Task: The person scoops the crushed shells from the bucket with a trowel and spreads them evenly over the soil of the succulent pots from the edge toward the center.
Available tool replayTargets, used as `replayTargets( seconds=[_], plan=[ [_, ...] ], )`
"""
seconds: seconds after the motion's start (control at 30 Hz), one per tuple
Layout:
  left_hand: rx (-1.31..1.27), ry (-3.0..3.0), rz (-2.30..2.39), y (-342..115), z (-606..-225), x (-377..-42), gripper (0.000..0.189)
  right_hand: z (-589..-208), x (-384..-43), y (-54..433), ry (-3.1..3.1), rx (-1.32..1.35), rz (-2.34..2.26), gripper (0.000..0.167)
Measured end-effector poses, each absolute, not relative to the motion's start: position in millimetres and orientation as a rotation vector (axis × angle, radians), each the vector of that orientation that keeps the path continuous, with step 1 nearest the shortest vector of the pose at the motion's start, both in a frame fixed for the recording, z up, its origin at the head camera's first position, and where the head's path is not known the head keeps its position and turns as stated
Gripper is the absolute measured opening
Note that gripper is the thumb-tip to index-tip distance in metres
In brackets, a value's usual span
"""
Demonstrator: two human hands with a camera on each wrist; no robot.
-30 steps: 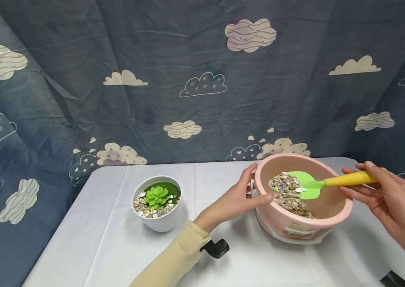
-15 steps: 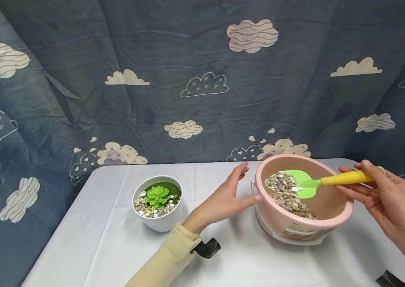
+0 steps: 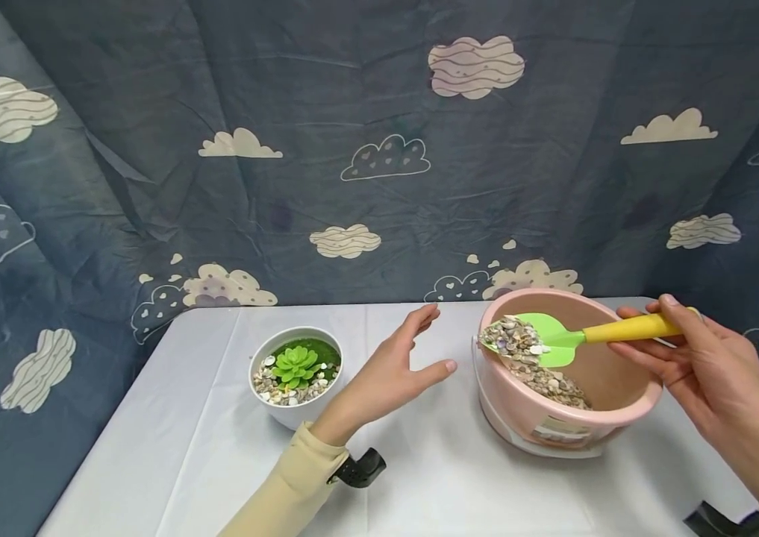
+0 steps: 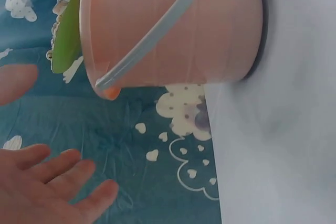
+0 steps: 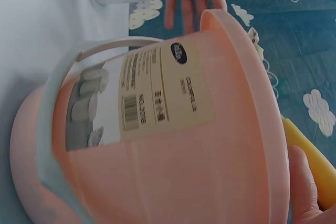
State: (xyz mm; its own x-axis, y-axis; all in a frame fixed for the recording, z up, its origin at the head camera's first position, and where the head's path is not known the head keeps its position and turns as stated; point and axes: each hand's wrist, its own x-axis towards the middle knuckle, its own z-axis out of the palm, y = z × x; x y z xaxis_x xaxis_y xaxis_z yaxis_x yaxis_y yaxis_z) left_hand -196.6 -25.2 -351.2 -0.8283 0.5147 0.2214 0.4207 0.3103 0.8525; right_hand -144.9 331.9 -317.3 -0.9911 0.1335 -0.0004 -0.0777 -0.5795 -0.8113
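Left grip [image 3: 382,379] off bucket [image 3: 513,412], shovel [image 3: 574,339] shifted left

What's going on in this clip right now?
A person's right hand holds a green shovel by its yellow handle, its blade loaded with gravel, above a pink bucket with more gravel inside. The left hand is open and holds nothing, between the bucket and a white pot. That pot has a green succulent in it, with gravel around the plant.

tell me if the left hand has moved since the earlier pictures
Yes: in the head view, the left hand has moved left, away from the pink bucket it touched, toward the white succulent pot.
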Motion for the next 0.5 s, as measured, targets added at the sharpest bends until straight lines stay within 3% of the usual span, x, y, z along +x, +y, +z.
replayTargets(
  seconds=[0.2, 0.5],
  plan=[
    [0.913, 2.527, 1.669, -43, -349, -191, 0.066, -315, -148, 322, -1.346, -0.071, 2.753, 0.021],
    [0.786, 2.682, 1.508, -72, -343, -180, 0.069, -313, -155, 306, -1.251, -0.026, 2.827, 0.019]
  ],
)
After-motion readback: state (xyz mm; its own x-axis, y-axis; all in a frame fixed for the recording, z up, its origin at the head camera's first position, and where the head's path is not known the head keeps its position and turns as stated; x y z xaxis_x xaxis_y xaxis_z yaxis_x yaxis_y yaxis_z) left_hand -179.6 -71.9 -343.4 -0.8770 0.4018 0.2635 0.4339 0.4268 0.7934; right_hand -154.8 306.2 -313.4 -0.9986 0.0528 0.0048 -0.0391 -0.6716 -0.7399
